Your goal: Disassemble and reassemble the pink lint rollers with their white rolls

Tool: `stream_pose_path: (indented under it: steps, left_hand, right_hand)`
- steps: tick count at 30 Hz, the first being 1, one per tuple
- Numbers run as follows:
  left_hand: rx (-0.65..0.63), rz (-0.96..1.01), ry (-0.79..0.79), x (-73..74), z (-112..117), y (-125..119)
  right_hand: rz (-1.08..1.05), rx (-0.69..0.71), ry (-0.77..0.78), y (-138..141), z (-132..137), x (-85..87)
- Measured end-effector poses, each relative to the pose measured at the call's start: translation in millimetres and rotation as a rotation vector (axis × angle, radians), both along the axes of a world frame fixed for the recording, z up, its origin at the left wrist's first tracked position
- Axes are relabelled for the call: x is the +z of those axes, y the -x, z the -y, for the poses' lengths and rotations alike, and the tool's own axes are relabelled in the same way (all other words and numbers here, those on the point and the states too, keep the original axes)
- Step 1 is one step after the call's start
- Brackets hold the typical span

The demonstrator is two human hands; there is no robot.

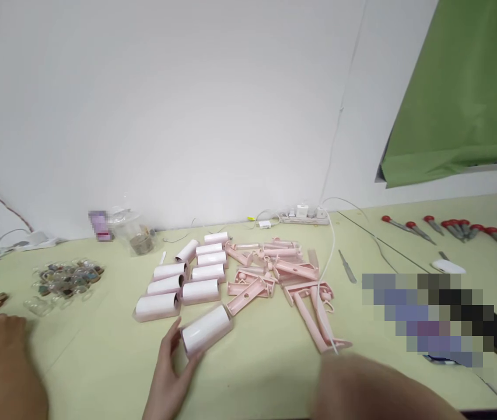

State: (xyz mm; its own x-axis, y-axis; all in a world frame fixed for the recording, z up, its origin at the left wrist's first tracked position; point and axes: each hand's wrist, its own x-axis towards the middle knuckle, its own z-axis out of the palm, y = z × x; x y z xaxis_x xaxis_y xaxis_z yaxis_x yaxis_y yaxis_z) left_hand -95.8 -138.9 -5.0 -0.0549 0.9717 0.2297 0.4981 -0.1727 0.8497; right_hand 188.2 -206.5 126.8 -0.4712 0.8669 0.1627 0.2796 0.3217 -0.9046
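Observation:
My left hand grips the near end of a white cylindrical shell, thumb on one side and fingers on the other. This shell lies tilted on the table, in front of several more white shells set out in two rough columns. To their right is a heap of pink plastic parts, with long pink handle-like pieces at its near side. My right hand is a blur at the bottom edge, its fingers not discernible. A white cable crosses the pink parts and ends beside it.
A co-worker's hands are at the far left, near a pile of small glassy pieces. A plastic bag and a power strip sit by the wall. Red-handled tools and a pixelated item lie right.

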Motion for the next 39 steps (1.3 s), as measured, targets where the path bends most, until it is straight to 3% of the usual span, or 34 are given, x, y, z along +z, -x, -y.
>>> stream_pose_path:
  steps: [2,4,8,11,15,17,21,25,30,36,39]
  left_hand:
    - [0.035,0.235,0.069,10.0,0,-4]
    - [-0.003,0.405,0.104,28.9,-6,-15]
    - [-0.143,0.583,0.159,75.0,-36,-51]
    - [-0.273,0.477,0.172,95.5,-70,-83]
    - [-0.342,0.237,0.121,101.9,-110,-122]
    - [-0.379,0.149,0.110,104.0,-125,-136]
    - [-0.461,-0.013,0.092,113.3,-144,-152]
    - [-0.488,-0.076,0.081,118.9,-153,-150]
    - [-0.447,-0.069,0.082,118.1,-144,-137]
    - [-0.285,0.044,0.059,125.3,-115,-95]
    - [-0.113,0.221,-0.025,108.3,-85,-64]
  right_hand:
    - [0.017,0.029,-0.094,5,-25,3.7]
    - [0.049,0.011,-0.187,12,-57,-5.0]
    - [0.049,-0.103,-0.046,21,-113,-40.1]
    - [-0.156,-0.098,0.123,22,-131,-54.1]
    - [-0.631,-0.054,0.441,20,-127,-57.8]
    - [-0.744,-0.044,0.559,17,-125,-63.5]
    - [-0.804,-0.136,0.508,8,-132,-82.2]
    - [-0.838,-0.206,0.454,5,-138,-92.3]
    - [-0.859,-0.194,0.525,12,-128,-91.8]
    - [-0.967,-0.224,0.628,15,-118,-80.9]
    - [-1.121,-0.227,0.794,10,-125,-70.8]
